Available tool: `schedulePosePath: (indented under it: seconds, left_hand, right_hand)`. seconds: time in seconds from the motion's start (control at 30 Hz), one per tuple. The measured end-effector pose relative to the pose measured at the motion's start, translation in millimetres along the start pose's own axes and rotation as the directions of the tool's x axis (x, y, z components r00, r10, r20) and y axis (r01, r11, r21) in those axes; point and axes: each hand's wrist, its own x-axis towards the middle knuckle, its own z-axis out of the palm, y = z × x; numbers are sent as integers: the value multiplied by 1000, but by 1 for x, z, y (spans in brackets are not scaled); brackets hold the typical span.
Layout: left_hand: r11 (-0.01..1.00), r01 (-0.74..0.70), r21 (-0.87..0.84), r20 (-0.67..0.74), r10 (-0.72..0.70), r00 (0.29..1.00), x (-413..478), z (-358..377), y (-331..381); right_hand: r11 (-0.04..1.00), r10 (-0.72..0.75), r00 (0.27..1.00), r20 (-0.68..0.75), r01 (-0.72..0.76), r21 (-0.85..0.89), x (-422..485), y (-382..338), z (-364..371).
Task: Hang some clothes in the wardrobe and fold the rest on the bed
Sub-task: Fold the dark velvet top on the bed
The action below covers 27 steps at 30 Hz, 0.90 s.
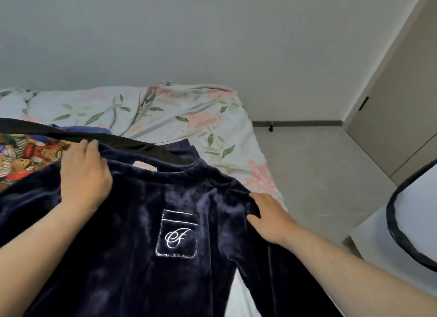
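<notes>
Bedding with a floral print covers the bed (165, 108), rumpled along its far edge against a plain grey wall (189, 32). Right of the bed lie pale floor (319, 155), a dark skirting board and a beige door (390, 103) with a dark handle. A navy velvet top (146, 222) with an embroidered chest pocket (177, 234) is spread at the bed's near edge. The left hand (82, 174) grips its left shoulder, fingers curled over the fabric; the right hand (269, 216) pinches the other shoulder seam. A black garment (94, 137) and a colourful printed one (26, 158) lie behind, cut off at the left. A dark loop (397, 222) over something white at the right edge is hard to identify.
</notes>
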Motion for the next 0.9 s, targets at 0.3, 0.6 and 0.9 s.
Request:
schedulePosePath:
  seconds: [0.3,0.6,0.9]
  left_hand:
    - [755,-211,-621,508,593,625,-116,12,246]
    - [971,-55,-234,867,234,440,-154,-9,343]
    - [783,593,-189,978,207,40,-188,-47,322]
  right_hand:
    - [968,226,965,-134,-207,142,-103,58,1]
    - [918,335,895,295,-381,114,-161,68,-30]
    - [912,327,879,347,-390,128,-194,65,-40]
